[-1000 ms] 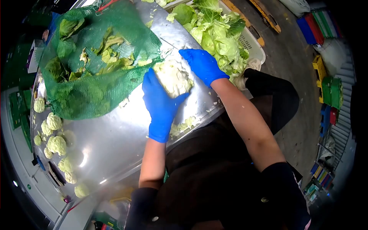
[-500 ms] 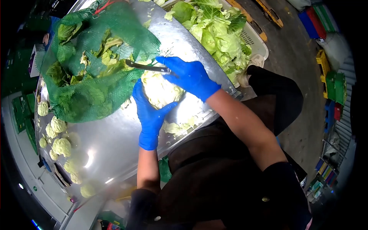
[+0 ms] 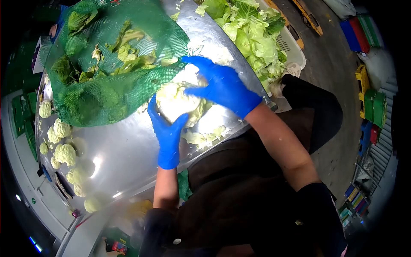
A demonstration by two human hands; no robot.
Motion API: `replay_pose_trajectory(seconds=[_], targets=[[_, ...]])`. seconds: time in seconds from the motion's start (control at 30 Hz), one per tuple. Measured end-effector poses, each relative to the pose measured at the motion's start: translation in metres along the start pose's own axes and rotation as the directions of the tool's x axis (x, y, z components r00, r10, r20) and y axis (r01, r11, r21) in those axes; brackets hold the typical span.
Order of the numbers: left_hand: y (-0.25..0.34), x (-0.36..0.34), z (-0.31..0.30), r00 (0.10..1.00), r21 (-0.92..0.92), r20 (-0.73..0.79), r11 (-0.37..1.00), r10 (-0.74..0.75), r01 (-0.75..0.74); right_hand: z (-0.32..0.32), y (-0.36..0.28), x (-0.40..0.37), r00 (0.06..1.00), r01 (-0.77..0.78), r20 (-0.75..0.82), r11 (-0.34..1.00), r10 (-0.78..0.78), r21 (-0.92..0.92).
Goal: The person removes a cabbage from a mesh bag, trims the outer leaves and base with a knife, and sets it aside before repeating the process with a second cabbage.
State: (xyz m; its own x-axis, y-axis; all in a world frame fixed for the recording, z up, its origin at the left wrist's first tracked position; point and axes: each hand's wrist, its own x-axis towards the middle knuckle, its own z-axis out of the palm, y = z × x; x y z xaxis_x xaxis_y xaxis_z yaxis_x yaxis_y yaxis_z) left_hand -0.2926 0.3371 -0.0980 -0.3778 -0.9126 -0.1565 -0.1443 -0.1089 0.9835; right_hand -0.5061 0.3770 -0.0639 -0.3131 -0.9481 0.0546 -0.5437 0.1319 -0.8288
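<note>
A pale, trimmed cabbage (image 3: 177, 102) sits over the metal table near its front edge. My left hand (image 3: 166, 130) is curled around its left and lower side, thumb and fingers pressed against the leaves. Above and right of it, my right hand (image 3: 224, 83) is bent over the cabbage, slightly smeared by motion. The knife it gripped a moment ago is now hidden, and no knife lies on the table. Both hands wear blue gloves. Cut leaf scraps (image 3: 205, 136) lie just below the cabbage.
A green mesh bag (image 3: 100, 103) with leaves covers the far left of the metal table (image 3: 124, 150). Several small pale heads (image 3: 65, 154) line the left edge. A light crate (image 3: 297, 53) heaped with leaves (image 3: 257, 43) stands beyond the right edge.
My right hand has shifted slightly right and turned, and the knife has gone from sight. The cabbage has rotated in my left hand. The whole view has shifted a little.
</note>
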Motion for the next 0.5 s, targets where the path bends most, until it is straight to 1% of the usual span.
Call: replay_pose_trajectory(seconds=[0.03, 0.07, 0.1, 0.13, 0.17, 0.23, 0.27, 0.37, 0.4, 0.43, 0.5], targets=[[0.005, 0.003, 0.011, 0.998, 0.085, -0.061, 0.996, -0.001, 0.006, 0.004, -0.013, 0.0, 0.995, 0.087, 0.05, 0.995, -0.09, 0.041], [0.003, 0.004, 0.015, 0.997, 0.135, -0.041, 0.99, 0.058, -0.052, 0.005, -0.021, 0.002, 0.986, 0.089, 0.144, 0.996, -0.085, -0.025], [0.005, 0.004, 0.018, 0.993, 0.183, -0.017, 0.977, 0.113, -0.108, 0.005, -0.03, 0.004, 0.982, 0.117, 0.156, 0.992, -0.109, -0.044], [0.016, 0.001, 0.023, 0.995, 0.192, 0.037, 0.976, 0.093, -0.098, 0.012, -0.023, 0.007, 0.978, 0.155, 0.152, 0.983, -0.139, -0.098], [0.016, 0.0, 0.025, 0.989, 0.264, 0.083, 0.955, 0.119, -0.137, 0.018, -0.015, 0.01, 0.974, 0.194, 0.151, 0.97, -0.171, -0.15], [0.015, -0.001, 0.024, 0.95, 0.403, 0.182, 0.863, 0.252, -0.306, -0.002, -0.028, 0.024, 0.946, 0.153, 0.32, 0.949, -0.059, -0.277], [0.012, 0.0, 0.023, 0.94, 0.487, 0.19, 0.804, 0.283, -0.341, 0.001, -0.02, 0.022, 0.953, 0.185, 0.281, 0.951, -0.112, -0.246], [0.025, 0.001, 0.024, 0.951, 0.519, 0.194, 0.798, 0.239, -0.306, -0.008, -0.012, 0.031, 0.976, 0.094, 0.213, 0.973, -0.048, -0.213], [0.024, 0.002, 0.023, 0.955, 0.464, 0.214, 0.839, 0.204, -0.283, -0.017, -0.009, 0.035, 0.978, 0.014, 0.207, 0.984, 0.023, -0.177], [0.023, 0.002, 0.021, 0.943, 0.477, 0.235, 0.818, 0.235, -0.322, -0.018, 0.001, 0.037, 0.972, -0.039, 0.226, 0.994, 0.062, -0.105], [0.021, 0.002, 0.017, 0.914, 0.495, 0.281, 0.772, 0.292, -0.399, -0.016, 0.024, 0.038, 0.983, -0.072, 0.165, 0.996, 0.081, -0.061]])
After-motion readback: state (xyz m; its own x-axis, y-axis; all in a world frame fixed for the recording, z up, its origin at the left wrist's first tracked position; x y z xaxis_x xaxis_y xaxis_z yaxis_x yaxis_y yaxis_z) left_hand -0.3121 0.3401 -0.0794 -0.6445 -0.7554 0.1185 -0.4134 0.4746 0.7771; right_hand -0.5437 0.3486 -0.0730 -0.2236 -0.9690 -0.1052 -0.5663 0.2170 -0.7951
